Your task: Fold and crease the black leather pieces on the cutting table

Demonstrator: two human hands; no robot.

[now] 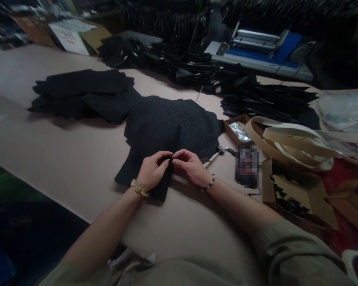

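Observation:
A dark, flat black fabric piece [150,145] is raised off the table, tilted, between my hands. My left hand [153,171] wraps over its right side, with thumb and fingers pinched at the edge. My right hand [191,165] meets it there, its thumb and forefinger closed on the same edge. Whether a small part also sits between the fingertips is too dark to see. Just behind lies a pile of black pieces [193,123] with a stitched diamond pattern. A pale-handled tool [211,159] rests beyond my right hand.
Another black stack [86,93] lies at the left. To the right are a small carton [237,129], coiled beige strapping [286,141], a blurred-out phone-like object [247,166] and an open box [313,194] with small black parts. A blue machine [265,49] stands at the back.

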